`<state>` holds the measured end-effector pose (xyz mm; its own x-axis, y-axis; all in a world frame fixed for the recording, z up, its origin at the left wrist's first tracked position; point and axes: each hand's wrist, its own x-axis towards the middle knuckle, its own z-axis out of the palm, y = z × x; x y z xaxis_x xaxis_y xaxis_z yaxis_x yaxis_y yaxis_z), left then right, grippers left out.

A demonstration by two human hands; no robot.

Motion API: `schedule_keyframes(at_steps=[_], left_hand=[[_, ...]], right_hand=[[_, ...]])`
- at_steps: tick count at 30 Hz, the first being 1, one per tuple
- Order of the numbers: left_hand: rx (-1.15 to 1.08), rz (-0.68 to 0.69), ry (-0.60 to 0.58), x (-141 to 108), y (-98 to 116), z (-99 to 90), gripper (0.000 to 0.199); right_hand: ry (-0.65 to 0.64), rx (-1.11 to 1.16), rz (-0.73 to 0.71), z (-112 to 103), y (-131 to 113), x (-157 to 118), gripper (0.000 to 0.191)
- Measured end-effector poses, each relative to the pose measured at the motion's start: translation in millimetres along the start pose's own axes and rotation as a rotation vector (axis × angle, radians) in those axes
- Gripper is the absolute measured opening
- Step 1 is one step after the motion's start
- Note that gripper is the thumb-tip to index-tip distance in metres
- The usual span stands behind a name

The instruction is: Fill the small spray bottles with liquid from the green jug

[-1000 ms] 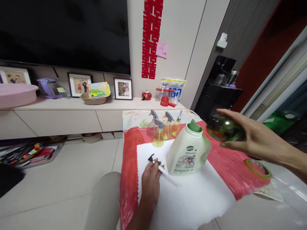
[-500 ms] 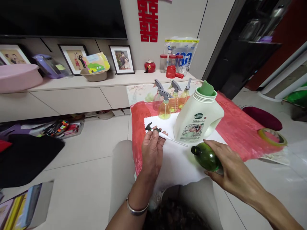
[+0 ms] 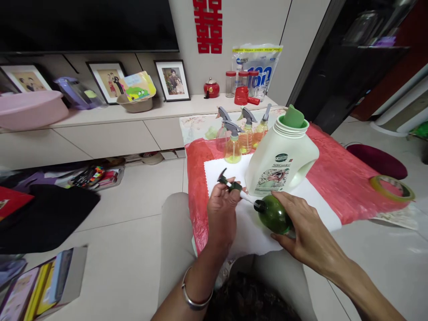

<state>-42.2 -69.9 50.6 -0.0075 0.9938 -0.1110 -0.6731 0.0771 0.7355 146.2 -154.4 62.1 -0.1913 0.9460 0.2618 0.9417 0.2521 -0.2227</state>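
My left hand (image 3: 223,209) grips a black pump head (image 3: 230,182) with a white stem. The tip of its dip tube is at the mouth of a dark green bottle (image 3: 273,215), seemingly just inside it. Fingers of my right hand (image 3: 302,227) wrap round the bottle's base and hold it tilted, its neck toward my left hand. Just behind the bottle stands a large pale green jug (image 3: 282,156) with a green cap piece (image 3: 293,117) in its open top. Several small spray bottles (image 3: 233,149) with grey triggers and yellow liquid stand left of the jug.
White paper (image 3: 247,236) lies on red plastic sheeting (image 3: 347,178) over the table. A roll of yellow tape (image 3: 392,189) lies at the right. Behind, a long cabinet (image 3: 110,140) bears red-lidded jars (image 3: 230,84), a red pot (image 3: 211,89) and picture frames (image 3: 172,81).
The pump's tube and the green bottle's mouth have come together; earlier a gap lay between them. The bottle has moved left in my right hand. The view has shifted slightly.
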Motion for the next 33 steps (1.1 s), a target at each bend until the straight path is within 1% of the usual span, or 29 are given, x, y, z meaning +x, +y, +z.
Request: schedule_keyframes(at_steps=[2, 6, 9, 12, 15, 18, 20, 21, 23, 25, 27, 30, 33], left_hand=[[0.005, -0.040, -0.037, -6, -6, 2.1, 0.032], [0.028, -0.074, -0.134, -13, -15, 1.7, 0.027], [0.073, -0.097, -0.197, -15, -16, -1.5, 0.030], [0.106, -0.108, -0.224, -15, -13, -4.6, 0.034], [0.080, -0.158, -0.278, -14, -7, -5.7, 0.035], [0.028, -0.223, -0.368, -14, -1, -4.9, 0.037], [0.016, -0.222, -0.413, -14, 0, -4.7, 0.038], [0.019, -0.208, -0.418, -14, 0, -4.9, 0.039], [0.045, -0.182, -0.403, -15, -1, -5.9, 0.038], [0.078, -0.187, -0.383, -14, -1, -7.4, 0.038], [0.110, -0.201, -0.379, -14, 1, -8.8, 0.041], [0.136, -0.190, -0.393, -14, 8, -9.5, 0.051], [0.155, -0.184, -0.442, -15, 14, -8.9, 0.044]], right_hand=[[0.016, 0.009, -0.001, 0, -5, 3, 0.078], [0.049, 0.019, 0.019, -1, -13, 8, 0.079], [0.074, 0.048, -0.009, -2, -15, 10, 0.082], [0.110, 0.126, -0.037, 0, -11, 10, 0.085], [0.092, 0.310, -0.013, 1, -2, 8, 0.086], [-0.036, 0.690, 0.096, 2, 5, 6, 0.078], [-0.109, 0.928, 0.173, 3, 8, 4, 0.076], [-0.122, 1.001, 0.202, 3, 9, 3, 0.076], [-0.116, 1.065, 0.235, 7, 11, -1, 0.079], [-0.118, 1.114, 0.254, 12, 12, -5, 0.082], [-0.146, 1.200, 0.281, 17, 13, -8, 0.085], [-0.180, 1.336, 0.321, 25, 14, -10, 0.089], [-0.162, 1.419, 0.324, 32, 12, -8, 0.091]])
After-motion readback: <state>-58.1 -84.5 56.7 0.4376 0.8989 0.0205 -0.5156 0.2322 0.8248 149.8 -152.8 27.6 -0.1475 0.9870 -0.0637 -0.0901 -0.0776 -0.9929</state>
